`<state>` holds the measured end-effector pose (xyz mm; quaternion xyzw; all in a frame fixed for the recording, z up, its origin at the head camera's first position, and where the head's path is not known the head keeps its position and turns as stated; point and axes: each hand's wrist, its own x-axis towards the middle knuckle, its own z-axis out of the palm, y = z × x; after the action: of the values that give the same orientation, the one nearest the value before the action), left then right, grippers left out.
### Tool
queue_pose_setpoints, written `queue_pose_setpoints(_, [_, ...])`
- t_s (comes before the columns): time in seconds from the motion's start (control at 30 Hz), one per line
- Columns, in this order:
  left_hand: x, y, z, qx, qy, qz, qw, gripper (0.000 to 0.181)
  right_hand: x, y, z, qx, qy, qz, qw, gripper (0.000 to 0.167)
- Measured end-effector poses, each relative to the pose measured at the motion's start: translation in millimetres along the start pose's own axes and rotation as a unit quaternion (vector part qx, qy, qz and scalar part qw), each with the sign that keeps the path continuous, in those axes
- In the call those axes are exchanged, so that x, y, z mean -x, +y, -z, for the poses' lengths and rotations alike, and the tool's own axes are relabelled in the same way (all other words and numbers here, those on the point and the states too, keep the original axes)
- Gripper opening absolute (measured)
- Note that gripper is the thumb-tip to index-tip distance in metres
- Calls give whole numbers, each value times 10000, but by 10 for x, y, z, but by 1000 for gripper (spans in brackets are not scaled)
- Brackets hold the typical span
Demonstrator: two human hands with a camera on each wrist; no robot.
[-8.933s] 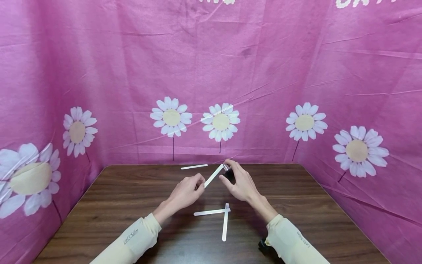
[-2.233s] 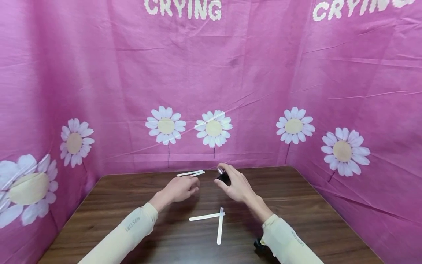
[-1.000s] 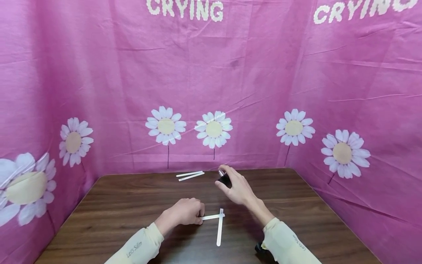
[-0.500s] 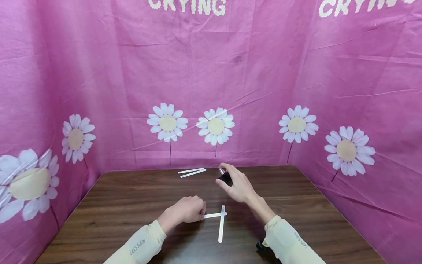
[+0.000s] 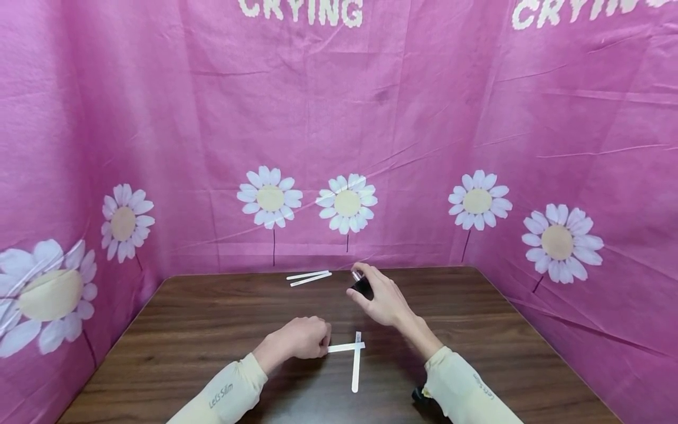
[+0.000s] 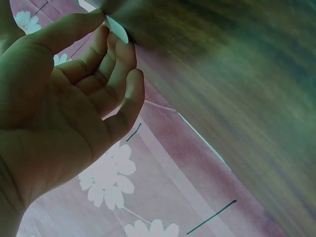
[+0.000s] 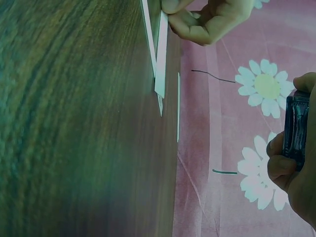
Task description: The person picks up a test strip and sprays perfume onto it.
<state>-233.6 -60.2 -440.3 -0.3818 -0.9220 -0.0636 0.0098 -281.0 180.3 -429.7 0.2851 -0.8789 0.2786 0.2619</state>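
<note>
My left hand [image 5: 299,338] pinches the left end of a white paper test strip [image 5: 343,348] between thumb and fingers. In the left wrist view the tip of that strip [image 6: 117,30] pokes out past the fingertips. Its far end crosses a second test strip [image 5: 356,368], which points towards me on the table. My right hand [image 5: 384,297] grips a dark glass perfume bottle [image 5: 363,287] with a silver spray top, index finger at the top. In the right wrist view the bottle [image 7: 296,128] sits between thumb and fingers, well apart from the strips.
Two more white strips [image 5: 309,278] lie at the back edge of the brown wooden table [image 5: 222,306], meeting at their right ends. A pink curtain [image 5: 413,129] with printed daisies surrounds the table. A dark object [image 5: 421,396] shows beside the right sleeve.
Earlier my left hand held a strip before the bottle, then laid it at the back beside another. It has since come nearer and taken the crossing strip's end. My right hand keeps the bottle.
</note>
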Motion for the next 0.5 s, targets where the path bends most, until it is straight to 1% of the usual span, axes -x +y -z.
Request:
queue_pose_setpoints(0.23, [27, 0, -7, 195, -90, -11, 9998, 19, 3, -9, -10, -41, -33, 8, 10000, 55])
queue_pose_setpoints(0.5, [1, -51, 5, 479, -253, -60, 9985, 19, 0, -6, -1, -24, 37, 35, 10000, 53])
